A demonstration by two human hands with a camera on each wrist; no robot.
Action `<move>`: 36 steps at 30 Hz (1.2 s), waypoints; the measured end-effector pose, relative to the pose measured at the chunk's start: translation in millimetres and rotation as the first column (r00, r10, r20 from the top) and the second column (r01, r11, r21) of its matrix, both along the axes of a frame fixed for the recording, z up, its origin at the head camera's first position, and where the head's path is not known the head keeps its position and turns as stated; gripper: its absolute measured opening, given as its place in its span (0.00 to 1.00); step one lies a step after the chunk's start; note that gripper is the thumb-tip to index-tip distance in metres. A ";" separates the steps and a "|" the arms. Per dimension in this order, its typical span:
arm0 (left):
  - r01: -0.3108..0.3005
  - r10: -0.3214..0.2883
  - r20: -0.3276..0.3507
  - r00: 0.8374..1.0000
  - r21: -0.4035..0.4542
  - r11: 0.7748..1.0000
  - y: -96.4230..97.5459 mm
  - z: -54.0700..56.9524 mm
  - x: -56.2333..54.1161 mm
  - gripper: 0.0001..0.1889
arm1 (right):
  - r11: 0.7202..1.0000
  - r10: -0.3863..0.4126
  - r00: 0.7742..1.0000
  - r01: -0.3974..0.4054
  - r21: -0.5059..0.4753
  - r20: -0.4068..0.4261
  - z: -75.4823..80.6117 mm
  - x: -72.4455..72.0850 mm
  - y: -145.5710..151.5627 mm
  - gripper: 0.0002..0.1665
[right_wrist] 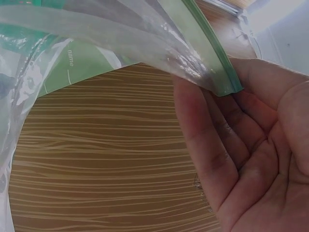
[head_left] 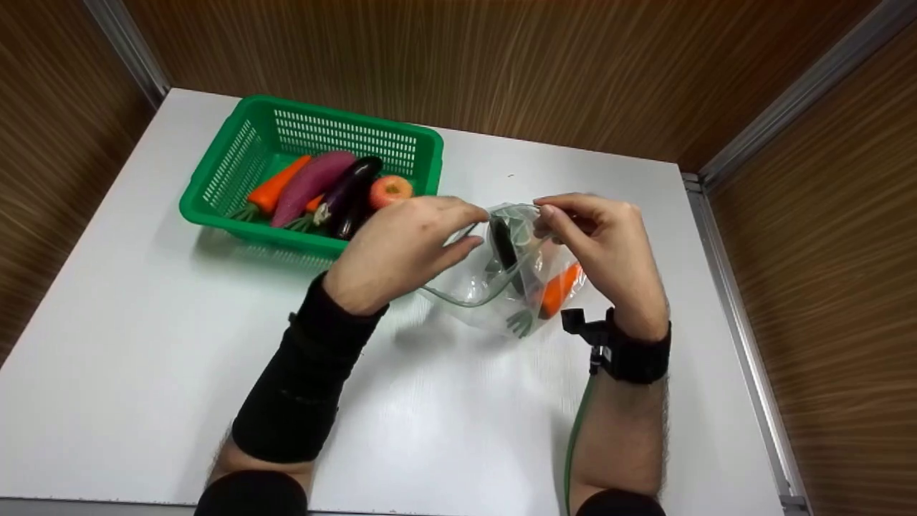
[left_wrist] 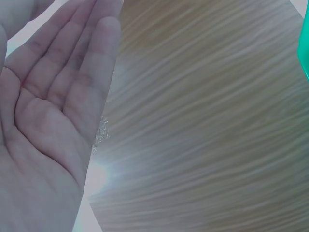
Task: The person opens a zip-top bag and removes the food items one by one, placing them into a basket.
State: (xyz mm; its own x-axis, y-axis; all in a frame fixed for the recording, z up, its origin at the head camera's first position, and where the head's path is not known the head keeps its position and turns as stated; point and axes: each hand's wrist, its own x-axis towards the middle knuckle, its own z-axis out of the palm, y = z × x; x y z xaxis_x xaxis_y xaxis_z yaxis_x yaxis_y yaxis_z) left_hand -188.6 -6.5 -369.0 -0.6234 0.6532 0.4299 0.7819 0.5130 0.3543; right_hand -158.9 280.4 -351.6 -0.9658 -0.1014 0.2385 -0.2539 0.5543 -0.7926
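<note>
A clear zip bag with a green zip edge hangs with its mouth apart over the table. Inside it lie an orange carrot and a long dark green vegetable. My right hand pinches one end of the zip edge between thumb and fingers; this corner of the bag shows close up in the right wrist view. At the opposite side of the mouth is my left hand, its fingertips right at the rim. In the left wrist view, the fingers are extended and nearly straight.
A green plastic basket stands at the back left, just beyond the left hand. It holds a carrot, a purple sweet potato, a dark eggplant and an apple. Wood-grain panels enclose the white table.
</note>
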 end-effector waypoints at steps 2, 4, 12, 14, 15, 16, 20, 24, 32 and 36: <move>0.024 -0.024 0.024 0.999 -0.021 0.999 6.0 -1.3 1.1 0.15 | 1.000 0.001 1.000 -0.001 0.004 -0.004 -0.7 0.1 0.7 0.12; 0.047 -0.046 0.040 0.998 -0.034 0.998 11.4 -2.9 2.2 0.13 | 1.000 0.000 1.000 0.000 0.013 -0.007 -0.8 0.2 1.0 0.12; 0.099 -0.099 0.019 0.995 -0.003 0.995 18.2 -2.5 10.9 0.11 | 1.000 -0.004 1.000 0.005 0.016 -0.024 -0.7 -0.7 1.0 0.12; 0.100 -0.099 0.023 0.995 -0.023 0.995 20.2 -3.8 11.2 0.11 | 1.000 -0.004 1.000 0.004 0.015 -0.029 -1.0 -0.9 0.7 0.11; 0.095 -0.094 0.016 0.995 -0.044 0.994 21.6 -4.9 11.0 0.10 | 1.000 -0.004 1.000 0.005 0.016 -0.029 -1.0 -0.9 0.5 0.11; 0.088 -0.089 0.002 0.996 -0.071 0.994 23.4 -6.4 10.6 0.09 | 1.000 -0.004 1.000 0.004 0.017 -0.027 -1.1 -0.8 0.4 0.11; 0.058 -0.075 -0.088 0.993 -0.180 0.982 30.3 -11.3 10.1 0.09 | 1.000 -0.005 1.000 0.005 0.021 -0.022 -0.9 0.0 0.0 0.12; 0.028 -0.064 -0.137 0.988 -0.244 0.969 33.1 -14.3 9.8 0.10 | 1.000 -0.007 1.000 0.008 0.021 -0.025 -0.9 0.3 0.2 0.12; -0.008 -0.028 -0.137 0.990 -0.256 0.967 31.5 -16.4 6.1 0.07 | 1.000 -0.007 1.000 0.008 0.018 -0.022 -0.7 0.2 0.3 0.12; -0.019 -0.018 -0.140 0.990 -0.260 0.965 32.4 -18.0 4.5 0.07 | 1.000 -0.009 1.000 0.009 0.017 -0.023 -1.2 0.2 0.8 0.12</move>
